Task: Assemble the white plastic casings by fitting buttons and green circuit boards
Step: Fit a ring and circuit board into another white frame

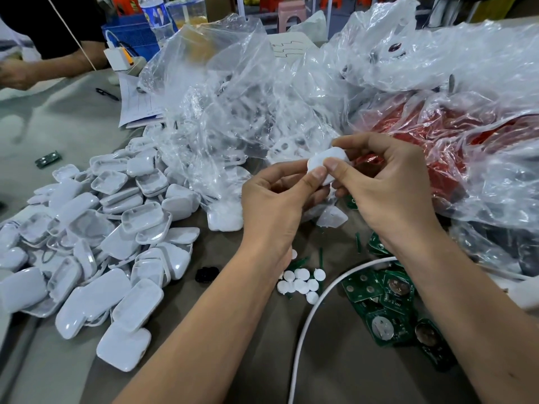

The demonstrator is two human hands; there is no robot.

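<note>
Both hands meet above the table: the left hand [280,196] and the right hand [388,182] pinch one white casing [320,163] between curled fingers and thumbs, apparently pressing it together. Next, probably, a button [300,285] and a circuit board [379,310], both lying near the wrists, need picking up.

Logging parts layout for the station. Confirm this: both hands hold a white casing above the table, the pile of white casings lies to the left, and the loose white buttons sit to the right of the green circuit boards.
Wrong on one point. In the head view, the white buttons sit left of the green circuit boards, not right. The rest stands: left hand and right hand hold a white casing, and the pile of white casings lies left.
</note>
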